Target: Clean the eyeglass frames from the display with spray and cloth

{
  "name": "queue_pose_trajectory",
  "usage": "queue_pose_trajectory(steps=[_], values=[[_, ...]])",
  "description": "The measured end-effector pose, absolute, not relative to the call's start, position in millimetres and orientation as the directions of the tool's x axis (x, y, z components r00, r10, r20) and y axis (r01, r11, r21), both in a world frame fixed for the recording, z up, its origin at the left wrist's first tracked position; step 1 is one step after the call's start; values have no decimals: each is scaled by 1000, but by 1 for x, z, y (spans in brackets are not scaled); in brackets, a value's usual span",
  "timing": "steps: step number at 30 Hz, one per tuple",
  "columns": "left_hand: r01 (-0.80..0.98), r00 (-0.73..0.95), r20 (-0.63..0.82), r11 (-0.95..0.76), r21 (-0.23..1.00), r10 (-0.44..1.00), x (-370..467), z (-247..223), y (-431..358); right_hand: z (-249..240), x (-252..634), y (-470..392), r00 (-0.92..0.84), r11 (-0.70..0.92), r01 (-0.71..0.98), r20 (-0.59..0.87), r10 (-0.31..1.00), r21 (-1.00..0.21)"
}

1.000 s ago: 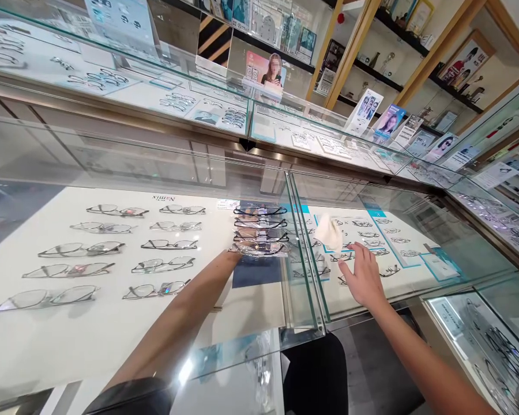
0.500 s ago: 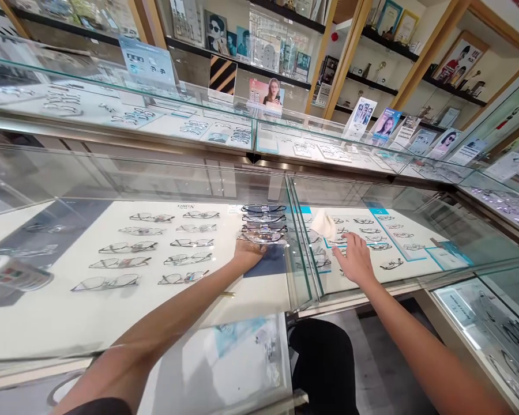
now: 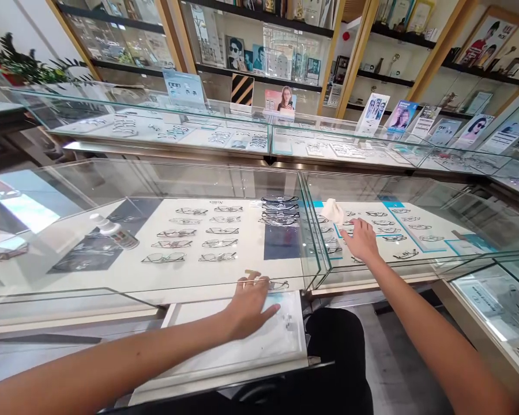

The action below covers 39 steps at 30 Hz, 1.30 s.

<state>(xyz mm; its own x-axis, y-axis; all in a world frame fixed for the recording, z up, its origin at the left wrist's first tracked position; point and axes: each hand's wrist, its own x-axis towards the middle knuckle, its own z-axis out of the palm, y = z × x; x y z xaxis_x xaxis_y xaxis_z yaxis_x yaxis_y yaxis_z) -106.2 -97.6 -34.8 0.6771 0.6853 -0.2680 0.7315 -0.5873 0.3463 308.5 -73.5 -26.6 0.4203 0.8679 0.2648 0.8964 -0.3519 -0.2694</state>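
Observation:
My left hand [image 3: 249,305] is over the front edge of the glass case, above a pulled-out white drawer [image 3: 281,346]. Its thumb is apart from the fingers, and no held thing shows in it. Beside its fingertips lies a pair of glasses [image 3: 279,285], partly hidden. My right hand [image 3: 361,240] rests on the glass top of the right-hand case, fingers spread. A cream cloth [image 3: 332,212] sits just beyond these fingers. Farther back in the left case, a column of dark-framed glasses [image 3: 279,210] stands over a dark blue panel [image 3: 281,242].
Rows of glasses [image 3: 218,243] lie on the white case floor. A white spray bottle [image 3: 115,231] lies to the left. Upright glass panes [image 3: 313,242] divide the two cases. Another display counter [image 3: 173,148] runs behind, with picture cards. My black-clad knee [image 3: 337,340] is beside the drawer.
My left hand has drawn back from the column of glasses to the case's front edge, its fingers now visible. My right hand stays on the glass. The view has shifted leftward.

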Motion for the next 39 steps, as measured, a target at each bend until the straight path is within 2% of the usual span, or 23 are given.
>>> queue_pose_trajectory(steps=[5,7,9,12,14,19,24,30,34,39], values=[[628,768,-268,-603,492,581,-128,25,-137,-28,310,-73,426,-360,895,264,865,-264],[560,815,-217,-633,534,538,-138,50,-146,-29,310,-73,427,-358,894,270,863,-268],[469,870,-155,-689,553,468,-145,76,-148,-30,310,-72,424,-353,895,274,863,-275],[405,896,-67,-748,525,438,-144,116,-131,-30,309,-72,426,-351,893,276,862,-283],[438,873,-42,-744,505,486,-133,141,-104,-30,309,-72,428,-352,892,278,860,-285],[655,721,-150,-594,467,677,-85,176,3,-30,308,-71,421,-345,895,281,862,-285],[737,651,-121,-586,335,749,-31,170,101,-30,307,-71,432,-351,888,274,859,-296],[793,592,-27,-577,195,805,9,119,174,-28,305,-72,433,-355,887,263,862,-296],[796,586,-1,-576,185,810,19,89,199,-26,303,-72,434,-358,887,261,862,-291],[791,594,-23,-579,197,804,27,73,211,-26,302,-73,433,-350,888,280,857,-299]])
